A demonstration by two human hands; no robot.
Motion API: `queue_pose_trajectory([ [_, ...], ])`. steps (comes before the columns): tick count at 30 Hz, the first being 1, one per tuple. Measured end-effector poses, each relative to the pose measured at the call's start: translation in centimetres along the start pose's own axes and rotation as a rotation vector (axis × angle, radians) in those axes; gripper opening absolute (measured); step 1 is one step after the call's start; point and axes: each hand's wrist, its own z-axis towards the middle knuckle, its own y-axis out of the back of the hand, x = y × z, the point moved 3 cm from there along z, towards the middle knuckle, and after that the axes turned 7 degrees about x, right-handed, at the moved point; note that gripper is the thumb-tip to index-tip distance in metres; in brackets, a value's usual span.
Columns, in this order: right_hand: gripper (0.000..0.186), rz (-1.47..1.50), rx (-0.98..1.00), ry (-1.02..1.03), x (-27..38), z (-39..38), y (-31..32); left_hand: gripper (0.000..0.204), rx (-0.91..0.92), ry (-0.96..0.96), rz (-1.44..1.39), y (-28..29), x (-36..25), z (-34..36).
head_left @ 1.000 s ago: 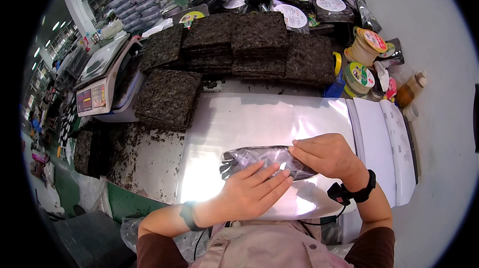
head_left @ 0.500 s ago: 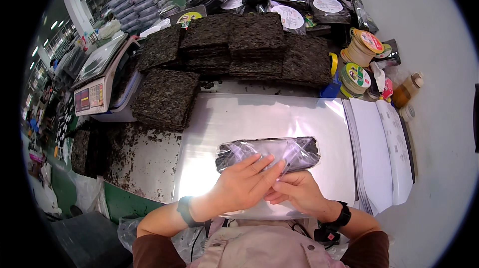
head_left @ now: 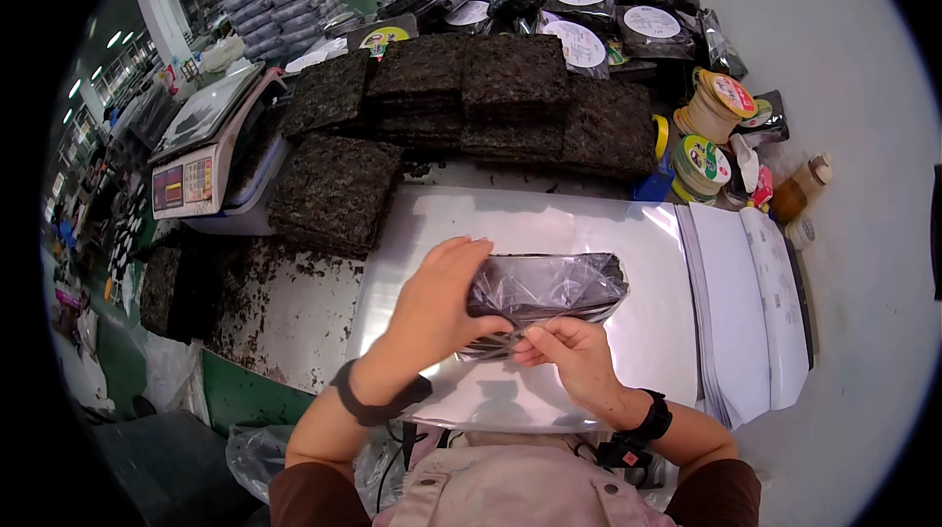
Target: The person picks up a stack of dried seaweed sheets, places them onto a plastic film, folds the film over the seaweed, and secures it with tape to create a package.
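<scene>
A dark bundle in crinkled clear plastic [head_left: 545, 282] lies on a shiny plastic sheet [head_left: 628, 370] over the bench. My left hand [head_left: 437, 301] is curved round the bundle's left end, fingers on its far side and thumb at the near edge, gripping it. My right hand [head_left: 569, 360] pinches the plastic at the near edge, close to my left thumb. Stacks of dark seaweed sheets [head_left: 334, 188] stand beyond and to the left of the sheet.
A scale [head_left: 191, 179] stands left, above a crumb-strewn bench [head_left: 285, 331]. Behind are sealed black packs with round labels [head_left: 653, 26]. At right are label rolls [head_left: 702, 164], a blue tape dispenser [head_left: 655, 179], a brown bottle [head_left: 797, 188], white papers [head_left: 726, 311] and a wall [head_left: 844, 85].
My left hand moved from the bundle's top to round its left end. My right hand left the right end and now pinches the near edge. The bundle shifted slightly away from me.
</scene>
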Motion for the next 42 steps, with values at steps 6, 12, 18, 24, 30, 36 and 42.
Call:
queue_pose_trajectory([
  [6, 0.019, -0.057, 0.060, -0.002, -0.3, -0.2, -0.1, 0.030, 0.173, 0.319, -1.132, -0.3, 6.4, -1.2],
  [12, 0.019, -0.118, 0.073, 0.050, -0.4, -0.5, 0.3, 0.022, 0.112, 0.558, -1.332, -1.3, 7.0, -1.0],
  [18, 0.018, -0.098, 0.133, 0.126, -0.4, -0.1, 1.0, 0.033, 0.013, 0.367, -1.011, 0.3, 4.8, -1.4],
  [24, 0.019, -0.073, 0.128, 0.055, -0.2, 0.3, 0.9, 0.049, 0.070, -0.043, 0.244, -0.2, -2.9, -1.0],
  [30, 0.013, -0.083, 0.060, 0.075, 0.8, -0.1, 0.6, 0.056, 0.050, -0.009, 0.155, -1.0, -1.8, -0.4],
  [36, 0.031, -1.064, -0.240, 1.093, 7.7, -2.2, 3.3, 0.103, -0.010, -0.001, -0.097, -0.4, -1.1, -1.2],
  [42, 0.043, -1.148, 0.394, 0.860, 9.6, -0.8, 2.2, 0.131, -0.243, 0.002, -0.435, -3.5, 2.4, -4.4],
])
